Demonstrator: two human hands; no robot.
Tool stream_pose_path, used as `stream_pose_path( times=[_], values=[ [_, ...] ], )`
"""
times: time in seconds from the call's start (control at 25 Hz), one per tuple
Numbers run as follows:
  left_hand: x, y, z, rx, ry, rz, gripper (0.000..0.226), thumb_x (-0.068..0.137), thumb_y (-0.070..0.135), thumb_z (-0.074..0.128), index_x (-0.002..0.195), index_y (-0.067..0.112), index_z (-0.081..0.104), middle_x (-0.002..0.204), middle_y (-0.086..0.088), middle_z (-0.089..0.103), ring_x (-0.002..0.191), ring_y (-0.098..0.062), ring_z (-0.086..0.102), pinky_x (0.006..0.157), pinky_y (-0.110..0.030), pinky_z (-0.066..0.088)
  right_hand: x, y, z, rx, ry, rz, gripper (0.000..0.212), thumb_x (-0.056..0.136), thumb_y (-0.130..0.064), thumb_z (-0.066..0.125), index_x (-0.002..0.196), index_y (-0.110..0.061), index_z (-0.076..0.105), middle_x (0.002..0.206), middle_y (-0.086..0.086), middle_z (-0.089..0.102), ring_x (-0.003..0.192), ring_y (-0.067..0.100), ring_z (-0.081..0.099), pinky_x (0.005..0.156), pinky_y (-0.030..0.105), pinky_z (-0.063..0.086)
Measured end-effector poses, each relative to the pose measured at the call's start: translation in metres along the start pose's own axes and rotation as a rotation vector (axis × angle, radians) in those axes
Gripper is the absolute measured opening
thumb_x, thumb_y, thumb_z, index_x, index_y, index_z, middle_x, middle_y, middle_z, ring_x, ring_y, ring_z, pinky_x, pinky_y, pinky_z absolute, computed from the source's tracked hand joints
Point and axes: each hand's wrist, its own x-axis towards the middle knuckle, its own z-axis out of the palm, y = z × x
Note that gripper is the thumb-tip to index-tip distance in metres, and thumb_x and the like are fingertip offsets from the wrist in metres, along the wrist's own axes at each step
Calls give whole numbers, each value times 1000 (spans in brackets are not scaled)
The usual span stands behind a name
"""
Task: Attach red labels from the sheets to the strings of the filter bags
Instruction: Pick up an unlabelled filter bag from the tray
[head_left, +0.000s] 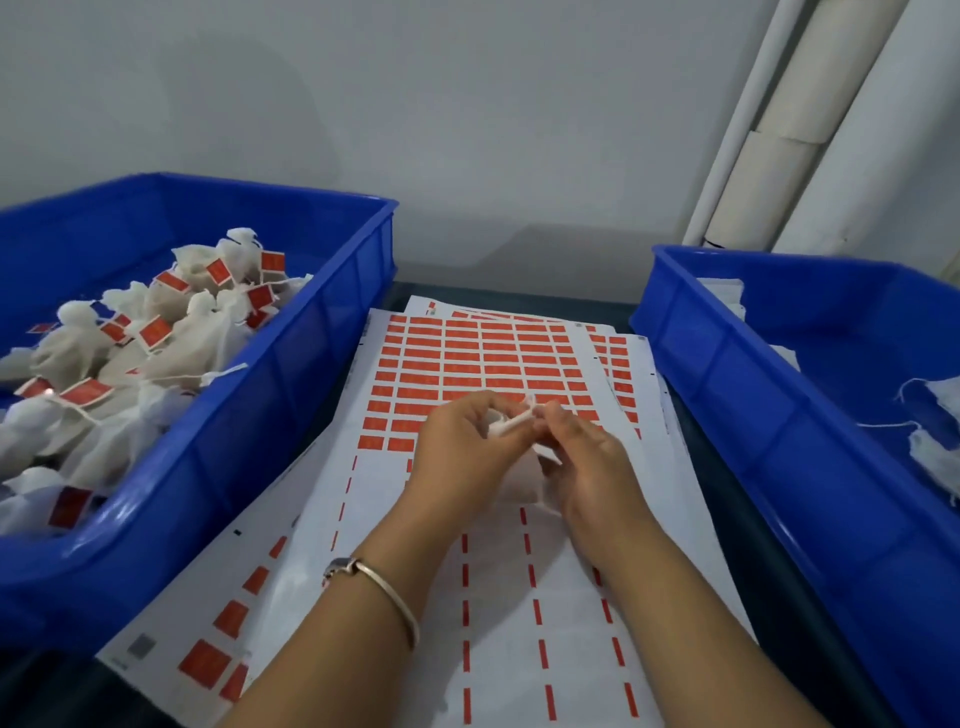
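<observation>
Both hands pinch one small white filter bag (511, 427) above the label sheet (467, 364): left hand (467, 452), right hand (587, 462). The thin string could slip out if the fingers loosen.

It looked like a small packing workshop or light-assembly station. 2 blue plastic crates stood on a dark worktable: the left crate (291, 364) was heaped with white filter bags (130, 364) carrying red tags, the right crate (727, 374) held a few untagged ones. Sheets of red labels (467, 358) lay stacked between them, against a bare grey wall (467, 130) with white pipes (779, 130) in the corner
</observation>
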Motion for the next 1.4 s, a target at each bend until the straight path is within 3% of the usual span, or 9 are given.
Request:
stream_pose_path(
  times=[0.12, 0.36, 0.64, 0.84, 0.96, 1.08, 1.16, 1.24, 1.4],
  values=[
    [-4, -3, 6, 99, -52, 59, 18, 79, 38, 70, 67, 35, 58, 65, 22, 58, 63, -3, 58, 46, -4, 37, 4, 6, -5, 39, 55, -27, 28, 63, -54, 66, 89, -47, 72, 101, -18, 71, 100, 11, 68, 80, 28, 55],
    [-6, 1, 8, 35, -124, 51, 10, 73, 49, 61, 73, 39, 61, 81, 26, 60, 82, -1, 55, 64, -13, 40, 10, 7, -14, 422, -91, 120, 20, 76, -36, 64, 93, -35, 75, 111, -1, 71, 103, 19, 68, 88, 39, 54],
    [-4, -1, 8, 112, -160, -50, 20, 87, 30, 62, 68, 27, 62, 63, 19, 60, 64, 1, 56, 43, -8, 40, 17, 5, -21, 480, 155, 92, 15, 87, -26, 61, 84, -22, 75, 99, 3, 74, 96, 22, 70, 89, 37, 53],
    [-8, 2, 4, -12, -270, -109, 28, 88, 20, 57, 62, 23, 66, 76, 9, 63, 77, -10, 56, 51, -8, 47, 16, 7, -19, 516, 111, 103, 23, 74, -33, 66, 92, -21, 75, 101, 5, 73, 104, 27, 67, 99, 46, 48],
    [-10, 6, 0, -199, -291, -123, 32, 86, 17, 61, 57, 27, 69, 80, 14, 67, 90, -8, 57, 68, -19, 44, 14, 7, -16, 382, 50, 116, 38, 72, -41, 62, 105, -24, 68, 107, 0, 72, 104, 22, 67, 102, 48, 45],
    [-6, 8, -1, -271, -148, -95, 17, 81, 26, 69, 65, 30, 71, 88, 21, 65, 85, 4, 59, 63, -9, 38, 9, 6, -12, 130, -119, 110, 56, 70, -70, 50, 117, -40, 62, 122, -15, 64, 118, 17, 58, 106, 49, 40],
    [-3, 6, -2, -261, -28, -77, 11, 79, 30, 71, 69, 32, 70, 92, 22, 62, 87, -1, 58, 63, -10, 42, 3, 5, -6, -65, -251, 81, 54, 63, -80, 48, 113, -60, 53, 120, -32, 57, 115, 9, 56, 93, 34, 52],
    [0, 4, -2, -264, 48, -68, 8, 78, 30, 71, 71, 33, 70, 94, 15, 64, 89, -10, 60, 63, -17, 50, -1, 6, -1, -267, -293, 8, 42, 63, -73, 55, 102, -58, 54, 103, -34, 60, 100, 3, 59, 71, 12, 52],
    [3, 5, -8, -397, 119, -172, 9, 80, 32, 67, 71, 32, 68, 73, 23, 68, 70, -2, 66, 44, -9, 44, 1, 12, 1, -437, -197, -5, 19, 76, -50, 66, 89, -37, 58, 88, -19, 60, 84, 10, 60, 59, 9, 47]
  ],
)
